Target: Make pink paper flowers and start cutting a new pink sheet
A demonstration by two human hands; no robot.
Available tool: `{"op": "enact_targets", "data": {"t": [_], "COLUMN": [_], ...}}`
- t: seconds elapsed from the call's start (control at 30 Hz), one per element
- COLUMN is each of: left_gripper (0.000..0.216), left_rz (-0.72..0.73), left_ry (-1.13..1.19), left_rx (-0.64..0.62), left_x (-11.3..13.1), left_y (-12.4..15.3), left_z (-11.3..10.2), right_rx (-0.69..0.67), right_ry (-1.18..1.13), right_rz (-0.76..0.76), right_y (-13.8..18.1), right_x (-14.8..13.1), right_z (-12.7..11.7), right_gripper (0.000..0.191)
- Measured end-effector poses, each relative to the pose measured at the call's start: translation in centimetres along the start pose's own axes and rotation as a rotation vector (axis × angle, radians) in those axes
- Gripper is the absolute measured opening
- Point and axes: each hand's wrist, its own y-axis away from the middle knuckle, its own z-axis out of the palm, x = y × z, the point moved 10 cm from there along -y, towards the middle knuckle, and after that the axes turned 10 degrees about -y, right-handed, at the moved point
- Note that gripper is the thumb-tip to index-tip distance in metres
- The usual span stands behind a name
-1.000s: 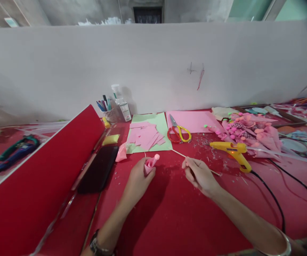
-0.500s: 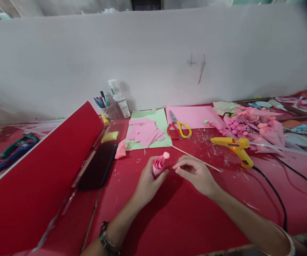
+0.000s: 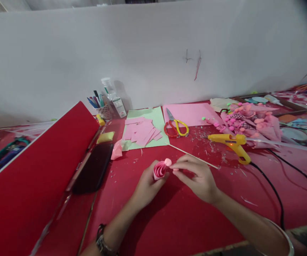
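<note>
My left hand point(image 3: 146, 185) is closed round a small rolled pink paper flower point(image 3: 159, 169) with a pink bead at its tip, held just above the red table point(image 3: 185, 220). My right hand point(image 3: 196, 176) is right beside it, fingertips brought together at the bead end of the flower; whether they pinch anything I cannot make out. A thin wooden stick point(image 3: 193, 156) lies on the table just behind my right hand. A stack of pink paper squares point(image 3: 142, 131) rests on a green sheet point(image 3: 157, 117) farther back.
A yellow glue gun point(image 3: 232, 143) with a black cord point(image 3: 273, 192) lies to the right. Red-and-yellow scissors point(image 3: 175, 127) rest by a pink sheet point(image 3: 190, 113). A pink bouquet point(image 3: 249, 122) is at far right. A black phone point(image 3: 92, 171) and red board point(image 3: 33, 170) are left; pen cup point(image 3: 100, 108) behind.
My right hand let go of the wooden stick and came left to the flower's tip. My left hand turned the flower a little toward it. The view shifted slightly.
</note>
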Motion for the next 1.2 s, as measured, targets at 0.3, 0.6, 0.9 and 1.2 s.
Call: {"op": "enact_targets", "data": {"t": [0.3, 0.6, 0.9, 1.2], "left_gripper": [0.009, 0.009, 0.008, 0.009], "left_rz": [0.078, 0.119, 0.14, 0.12], "left_ry": [-0.094, -0.19, -0.168, -0.116], "left_rx": [-0.008, -0.052, -0.027, 0.023], "left_x": [0.8, 1.3, 1.2, 1.0], "left_y": [0.1, 0.2, 0.2, 0.2], "left_z": [0.0, 0.5, 0.4, -0.1], "right_rx": [-0.02, -0.034, -0.125, -0.12], "right_ry": [-0.001, 0.165, 0.176, 0.214], "right_rz": [-0.058, -0.216, -0.319, -0.304], "right_y": [0.7, 0.8, 1.2, 1.3], "right_x": [-0.9, -2.4, -3.1, -2.7], "right_z": [1.0, 1.5, 2.7, 2.5], "right_gripper": [0.011, 0.011, 0.023, 0.03]}}
